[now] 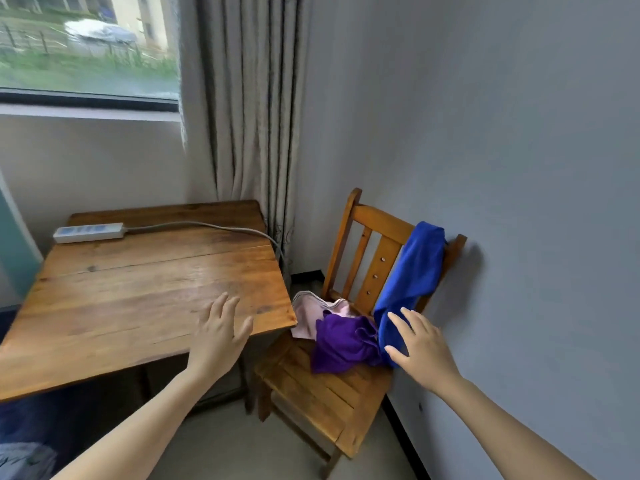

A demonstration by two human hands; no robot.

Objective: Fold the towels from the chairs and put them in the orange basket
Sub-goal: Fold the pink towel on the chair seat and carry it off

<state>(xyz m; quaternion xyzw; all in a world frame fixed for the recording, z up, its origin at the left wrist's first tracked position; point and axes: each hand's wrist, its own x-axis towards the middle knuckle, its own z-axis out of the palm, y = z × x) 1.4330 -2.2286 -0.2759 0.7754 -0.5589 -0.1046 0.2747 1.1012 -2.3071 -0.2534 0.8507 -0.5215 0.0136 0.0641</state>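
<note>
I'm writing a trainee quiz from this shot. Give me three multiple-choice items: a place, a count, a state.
1. Where on the chair does the blue towel hang? A) under the seat B) over the backrest C) round a front leg
2. How many towels are on the chair? A) one B) two C) three
3. How is the right hand? A) open, fingers spread B) clenched in a fist C) pinching a towel corner
Answers: B, it drapes over the backrest; C, blue, purple towel and pink towel; A, its fingers are straight, holding nothing.
</note>
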